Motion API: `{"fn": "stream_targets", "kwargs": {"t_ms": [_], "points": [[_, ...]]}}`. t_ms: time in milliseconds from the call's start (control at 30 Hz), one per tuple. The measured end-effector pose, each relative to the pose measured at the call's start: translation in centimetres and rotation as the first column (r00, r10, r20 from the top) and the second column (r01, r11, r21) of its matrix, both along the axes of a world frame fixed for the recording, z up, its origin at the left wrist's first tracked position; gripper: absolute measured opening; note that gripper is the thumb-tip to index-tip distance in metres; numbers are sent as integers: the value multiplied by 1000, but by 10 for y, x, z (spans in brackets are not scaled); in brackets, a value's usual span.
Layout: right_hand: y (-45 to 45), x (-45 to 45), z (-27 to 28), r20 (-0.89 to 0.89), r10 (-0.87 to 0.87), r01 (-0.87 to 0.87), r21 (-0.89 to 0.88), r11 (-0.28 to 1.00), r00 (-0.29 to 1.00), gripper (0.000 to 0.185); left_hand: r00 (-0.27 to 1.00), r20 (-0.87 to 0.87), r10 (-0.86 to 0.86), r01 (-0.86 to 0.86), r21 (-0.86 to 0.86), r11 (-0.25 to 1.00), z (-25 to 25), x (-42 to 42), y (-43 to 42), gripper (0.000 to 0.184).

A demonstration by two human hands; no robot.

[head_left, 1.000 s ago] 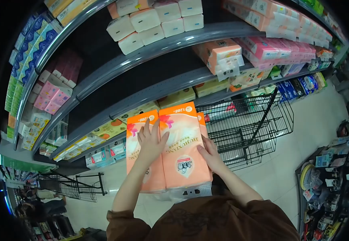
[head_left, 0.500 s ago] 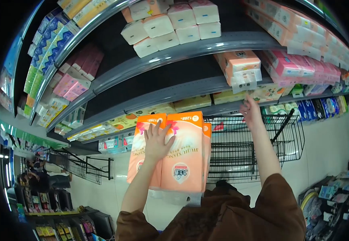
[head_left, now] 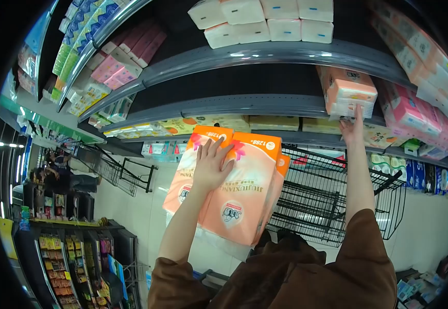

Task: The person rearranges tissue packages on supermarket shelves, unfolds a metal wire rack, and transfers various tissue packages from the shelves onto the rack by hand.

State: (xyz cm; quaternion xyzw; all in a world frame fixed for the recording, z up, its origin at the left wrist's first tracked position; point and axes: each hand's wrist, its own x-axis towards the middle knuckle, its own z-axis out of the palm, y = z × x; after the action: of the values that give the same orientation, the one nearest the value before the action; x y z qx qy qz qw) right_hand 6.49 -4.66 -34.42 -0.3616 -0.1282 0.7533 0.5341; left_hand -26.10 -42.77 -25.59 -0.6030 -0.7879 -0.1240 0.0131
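My left hand [head_left: 212, 167] lies flat with spread fingers on large peach-and-orange tissue packs [head_left: 237, 203], side by side in clear wrap. They are tilted in front of my body, above the cart's left end; what supports them underneath is hidden. On the middle shelf sits another orange tissue pack [head_left: 351, 87], its translucent wrap end facing me. My right hand [head_left: 352, 129] reaches up to that wrap end, index finger extended against it and the other fingers partly bent, apart from the index. I see no grip on the pack.
A black wire shopping cart [head_left: 316, 198] stands below, between me and the shelves. White tissue packs [head_left: 255, 32] sit on the upper shelf, pink packs [head_left: 407, 110] at right. Another black cart [head_left: 123, 175] is at left, with a person [head_left: 72, 177] beyond it.
My right hand has moved up from below the shelf pack to touch its wrap end. My left hand stays on the tissue packs, which have tilted slightly. The view has shifted.
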Motion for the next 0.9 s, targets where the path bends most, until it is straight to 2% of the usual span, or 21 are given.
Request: {"fn": "stream_targets", "kwargs": {"t_ms": [100, 300, 400, 500, 567, 600, 700, 733, 833, 900], "points": [[16, 3, -23, -30, 64, -59, 132, 989, 998, 86, 1000, -16, 3, -3, 4, 1000, -3, 1, 2, 51], [35, 14, -30, -19, 124, -122, 82, 989, 992, 71, 999, -37, -8, 8, 10, 1000, -4, 2, 8, 50], [28, 13, -17, 113, 170, -179, 69, 982, 979, 58, 999, -41, -3, 2, -11, 1000, -2, 5, 9, 50], [33, 10, -25, 75, 141, -153, 190, 970, 987, 37, 999, -47, -1, 0, -18, 1000, -2, 4, 11, 50], [25, 5, -17, 189, 82, -134, 282, 950, 979, 26, 999, -41, -1, 0, -13, 1000, -3, 4, 9, 50], [16, 3, -4, 247, 46, -129, 332, 934, 968, 23, 998, -54, -7, 7, -8, 1000, -3, 5, 9, 50], [-21, -5, 23, 410, 43, -265, 501, 824, 911, 25, 998, -67, -9, 9, -12, 1000, -5, 3, 10, 50], [-42, -5, 39, 420, 15, -262, 539, 801, 907, 25, 998, -62, -9, 8, -10, 1000, -6, 5, 8, 50], [-119, -11, 84, 200, 11, -118, 533, 838, 980, 23, 998, -62, -13, 13, 3, 1000, -5, 3, 9, 50], [-153, 0, 78, 181, 31, -122, 518, 846, 983, 21, 997, -70, -15, 16, 13, 1000, -6, 3, 8, 51]]}}
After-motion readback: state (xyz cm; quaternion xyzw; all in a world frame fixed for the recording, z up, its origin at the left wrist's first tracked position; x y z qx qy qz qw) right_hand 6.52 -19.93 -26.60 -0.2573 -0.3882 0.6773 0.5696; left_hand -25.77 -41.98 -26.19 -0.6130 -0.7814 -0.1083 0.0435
